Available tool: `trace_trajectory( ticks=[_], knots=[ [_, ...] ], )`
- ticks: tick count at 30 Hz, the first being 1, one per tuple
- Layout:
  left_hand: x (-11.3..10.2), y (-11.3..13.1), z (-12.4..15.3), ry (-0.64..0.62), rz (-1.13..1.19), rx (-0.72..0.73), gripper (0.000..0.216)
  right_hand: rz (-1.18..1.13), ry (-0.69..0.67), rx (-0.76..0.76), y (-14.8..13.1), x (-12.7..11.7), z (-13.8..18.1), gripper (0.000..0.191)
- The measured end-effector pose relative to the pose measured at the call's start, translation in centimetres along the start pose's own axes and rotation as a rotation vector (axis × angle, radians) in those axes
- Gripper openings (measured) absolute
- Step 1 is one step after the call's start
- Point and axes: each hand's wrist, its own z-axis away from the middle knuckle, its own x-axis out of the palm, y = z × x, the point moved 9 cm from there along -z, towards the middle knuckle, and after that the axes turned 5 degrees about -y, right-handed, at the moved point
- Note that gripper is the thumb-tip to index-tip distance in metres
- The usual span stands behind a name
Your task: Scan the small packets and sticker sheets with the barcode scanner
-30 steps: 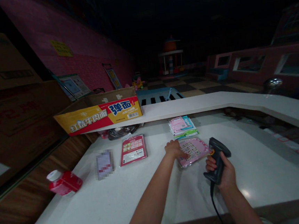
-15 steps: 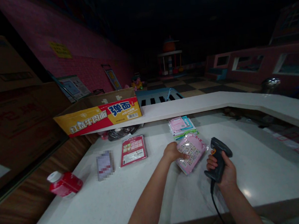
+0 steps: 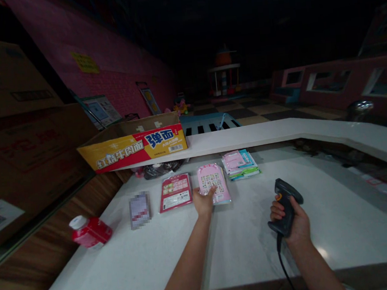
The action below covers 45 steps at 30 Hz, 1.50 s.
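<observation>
My left hand (image 3: 205, 201) grips the near edge of a pink packet (image 3: 213, 179) in clear plastic, its thumb on top of the printed face. The packet is at the counter surface, between a red packet (image 3: 175, 192) on its left and a stack of small pink, blue and green packets (image 3: 240, 163) on its right. Whether it rests fully on the counter I cannot tell. On the right, my right hand (image 3: 297, 221) is wrapped round the handle of a black barcode scanner (image 3: 285, 209), held above the counter with its cable hanging down.
A red bottle with a white cap (image 3: 92, 231) leans at the left of the white counter (image 3: 250, 248). Beside it lies a blurred-out item (image 3: 140, 209). A yellow and red noodle carton (image 3: 135, 143) stands on the raised ledge (image 3: 247, 134). Brown cardboard boxes (image 3: 34, 145) are stacked at left.
My left hand has carried the pink packet left, away from the scanner, to beside the red packet. My right hand still holds the scanner in nearly the same place. The view has shifted slightly.
</observation>
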Motion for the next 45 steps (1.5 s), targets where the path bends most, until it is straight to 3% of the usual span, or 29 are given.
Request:
trace_trajectory(
  ticks=[3,10,19,22,26,28,34,40,45],
  knots=[
    [0.0,0.8,-0.3,0.016,-0.149,-0.006,0.045,-0.007,0.010,0.002,0.1,0.1,0.1,0.030],
    [3.6,2.0,-0.9,-0.204,-0.335,-0.035,0.035,-0.036,0.023,0.007,0.2,0.2,0.1,0.031],
    [4.7,2.9,-0.6,-0.229,-0.572,-0.022,0.038,-0.050,0.035,0.015,0.3,0.0,0.0,0.029],
    [4.2,3.6,0.0,-0.211,-0.759,0.009,0.060,-0.048,0.042,0.018,0.3,-0.1,-0.2,0.030],
    [4.1,3.8,1.1,-0.218,-0.838,0.049,0.112,-0.049,0.042,0.029,0.3,-0.2,-0.3,0.032],
    [4.0,3.7,1.5,-0.233,-0.836,0.061,0.119,-0.050,0.033,0.038,0.4,-0.2,-0.3,0.033],
    [2.2,3.8,0.9,-0.183,-0.771,0.081,0.085,-0.012,0.026,0.030,0.4,-0.2,-0.2,0.035],
    [1.5,0.7,-0.6,-0.311,-0.302,-0.019,0.017,0.105,0.024,0.077,1.0,0.1,-0.1,0.035],
    [-0.3,0.0,-0.4,-0.153,0.030,0.144,0.011,0.301,0.012,0.112,1.8,0.7,0.0,0.035]
  ],
)
